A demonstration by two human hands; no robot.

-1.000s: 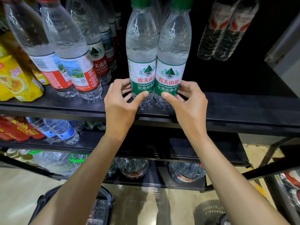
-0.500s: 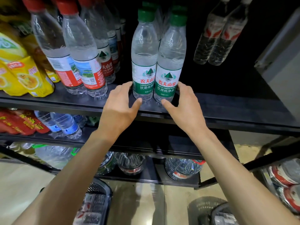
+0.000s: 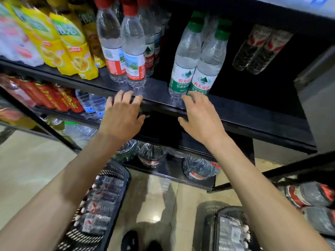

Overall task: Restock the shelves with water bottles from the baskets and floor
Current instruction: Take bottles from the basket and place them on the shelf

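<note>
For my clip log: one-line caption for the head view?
Left hand and right hand, both open, at the shelf edge before two standing green-capped bottles.

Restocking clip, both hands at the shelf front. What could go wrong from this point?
1. The green-capped bottles stand close to the front lip of the shelf, with the right hand at their bases; a brush might tip them off.
2. The red-capped bottles also sit near the lip, just above the left hand.
3. The left basket and right basket flank the shoes; a careless step might trip.
</note>
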